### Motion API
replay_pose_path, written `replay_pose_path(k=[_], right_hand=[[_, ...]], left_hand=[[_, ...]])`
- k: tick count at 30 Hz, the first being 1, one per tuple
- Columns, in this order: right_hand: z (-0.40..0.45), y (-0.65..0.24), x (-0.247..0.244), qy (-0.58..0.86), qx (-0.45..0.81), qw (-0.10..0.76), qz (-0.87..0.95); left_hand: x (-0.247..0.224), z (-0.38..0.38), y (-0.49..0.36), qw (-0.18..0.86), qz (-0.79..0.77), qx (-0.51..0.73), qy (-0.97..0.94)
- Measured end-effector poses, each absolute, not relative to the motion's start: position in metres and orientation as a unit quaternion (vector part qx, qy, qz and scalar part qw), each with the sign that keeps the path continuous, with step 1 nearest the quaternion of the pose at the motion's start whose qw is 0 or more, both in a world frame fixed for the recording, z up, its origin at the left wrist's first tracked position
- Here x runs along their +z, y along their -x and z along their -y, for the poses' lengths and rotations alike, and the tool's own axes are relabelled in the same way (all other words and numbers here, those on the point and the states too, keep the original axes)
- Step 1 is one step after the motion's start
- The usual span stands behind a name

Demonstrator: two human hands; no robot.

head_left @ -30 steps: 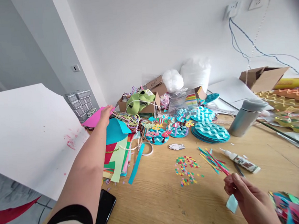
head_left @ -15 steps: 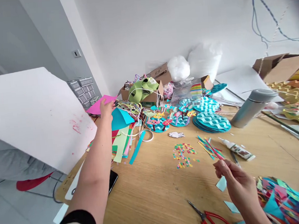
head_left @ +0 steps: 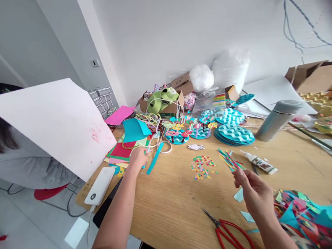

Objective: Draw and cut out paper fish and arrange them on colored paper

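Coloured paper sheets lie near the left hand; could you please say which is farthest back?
The magenta sheet: it lies behind and left of the bright blue sheet, while the red sheet is nearer, beside the left hand.

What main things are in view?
scissors: one, red-handled, front
glue bottle: one, white, right
paper strips: several, multicoloured, centre-right
confetti: many, multicoloured, centre
tape roll: one, white, centre-left
flask: one, grey, back right
wavy discs: several, blue, back
paper sheets: several, multicoloured, left
cardboard boxes: several, brown, back
scrap pile: one, multicoloured, right front
board: one, white, far left
left grip: one, bare, at paper sheets
right grip: one, bare, pinching pink strip
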State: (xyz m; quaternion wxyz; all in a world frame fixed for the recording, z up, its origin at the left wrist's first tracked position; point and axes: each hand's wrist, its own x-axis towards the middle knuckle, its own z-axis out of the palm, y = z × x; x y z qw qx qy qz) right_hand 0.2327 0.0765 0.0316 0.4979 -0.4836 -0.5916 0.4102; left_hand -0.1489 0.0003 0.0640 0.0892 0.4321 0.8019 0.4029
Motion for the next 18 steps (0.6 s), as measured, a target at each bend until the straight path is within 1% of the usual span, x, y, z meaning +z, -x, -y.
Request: replay_pose_path(k=[5, 9, 14, 18], right_hand=[[-0.076, -0.23, 0.034, 0.471, 0.421, 0.516, 0.578], [-0.078, -0.232, 0.032, 0.468, 0.423, 0.51, 0.584], [-0.079, -0.234, 0.027, 0.455, 0.426, 0.503, 0.599], [-0.08, -0.233, 0.024, 0.446, 0.422, 0.494, 0.616]], left_hand=[[0.054, -0.036, 0.131, 0.061, -0.812, 0.295, -0.5], [0.048, -0.06, 0.131, 0.045, -0.828, 0.201, -0.521], [0.044, -0.07, 0.139, 0.008, -0.844, 0.117, -0.524], [0.049, -0.072, 0.145, -0.018, -0.851, 0.06, -0.522]])
